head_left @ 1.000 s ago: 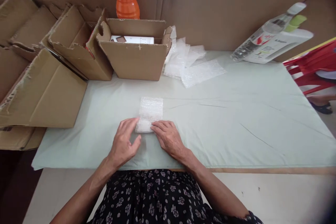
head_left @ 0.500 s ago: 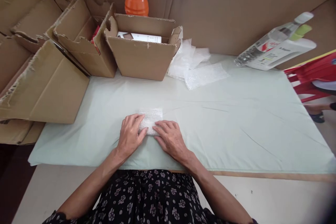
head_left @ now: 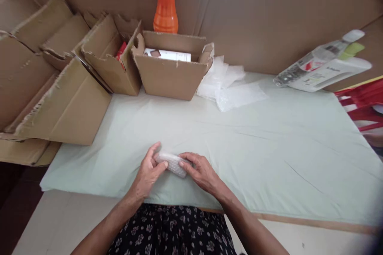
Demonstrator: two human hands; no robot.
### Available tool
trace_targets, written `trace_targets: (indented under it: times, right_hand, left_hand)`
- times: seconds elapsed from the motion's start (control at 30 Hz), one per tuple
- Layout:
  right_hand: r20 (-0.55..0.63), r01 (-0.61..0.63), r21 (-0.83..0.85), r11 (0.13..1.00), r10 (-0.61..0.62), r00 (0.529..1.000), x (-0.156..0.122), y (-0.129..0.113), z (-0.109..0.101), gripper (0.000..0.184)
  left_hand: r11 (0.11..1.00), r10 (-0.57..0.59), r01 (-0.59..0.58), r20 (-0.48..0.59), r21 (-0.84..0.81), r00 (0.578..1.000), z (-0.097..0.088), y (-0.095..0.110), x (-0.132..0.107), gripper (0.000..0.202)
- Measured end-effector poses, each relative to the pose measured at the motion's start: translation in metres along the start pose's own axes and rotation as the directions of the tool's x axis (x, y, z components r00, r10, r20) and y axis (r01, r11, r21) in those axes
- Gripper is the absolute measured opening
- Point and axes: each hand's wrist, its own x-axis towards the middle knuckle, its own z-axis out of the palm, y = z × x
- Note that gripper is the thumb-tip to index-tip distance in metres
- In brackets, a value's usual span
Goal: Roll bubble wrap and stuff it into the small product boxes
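Though bubble-wrap bundle [head_left: 172, 163] judged fully rolled, no seal seen; grips of left hand [head_left: 149, 171], right hand [head_left: 201, 171] closed round it.

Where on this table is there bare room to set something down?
Widest free patch: green cloth right of the right hand, between bubble-wrap sheets and near edge. Smaller strip between left hand and flattened cardboard. Crowded: back left, around open boxes. Hands hold a wrapped bundle.
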Motion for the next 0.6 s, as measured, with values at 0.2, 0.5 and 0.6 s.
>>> trace_targets:
  times: [0.2, 0.5, 0.6]
  right_hand:
    - [-0.088, 0.000, 0.094, 0.996, 0.008, 0.996, 0.000, 0.013, -0.016, 0.054]
    - [0.014, -0.085, 0.475, 0.876, 0.088, 0.996, 0.019, 0.014, -0.028, 0.029]
    - [-0.040, -0.093, 0.424, 0.901, 0.121, 0.992, 0.021, 0.015, -0.034, 0.025]
  left_hand:
    - [0.996, 0.068, -0.074, 0.095, 0.057, 0.993, 0.016, 0.005, 0.006, 0.073]
    - [0.978, 0.160, -0.156, -0.018, 0.137, 0.987, 0.027, 0.014, 0.035, 0.068]
    - [0.971, 0.162, -0.155, -0.020, 0.180, 0.987, 0.032, 0.019, 0.046, 0.068]
